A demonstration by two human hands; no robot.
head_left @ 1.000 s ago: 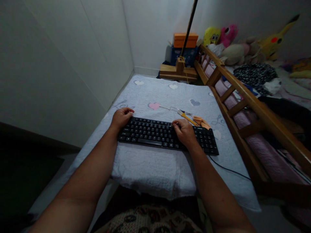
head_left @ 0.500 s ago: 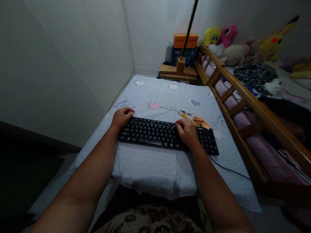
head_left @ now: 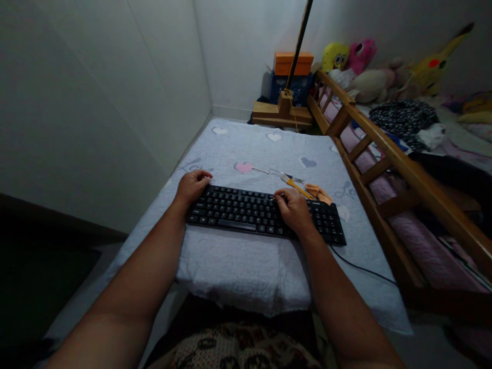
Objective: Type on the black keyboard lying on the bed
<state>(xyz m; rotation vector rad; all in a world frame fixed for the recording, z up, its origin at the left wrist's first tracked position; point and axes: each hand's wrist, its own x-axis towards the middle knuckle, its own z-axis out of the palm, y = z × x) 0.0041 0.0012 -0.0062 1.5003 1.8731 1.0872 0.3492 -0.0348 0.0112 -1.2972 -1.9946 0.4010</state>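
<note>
The flat black plastic keyboard (head_left: 265,215) lies across the near end of the pale heart-print cloth (head_left: 246,277), and I judge it could slide on the loose fabric if I press unevenly. My left hand (head_left: 191,187) curls loosely over its far left corner. My right hand (head_left: 292,209) rests half-closed on the keys, gripping nothing.

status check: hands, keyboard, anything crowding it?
Left hand curled on keyboard's far-left corner. Right hand resting on keys right of centre, holding nothing. Yellow-handled tool lies just behind keyboard.
</note>
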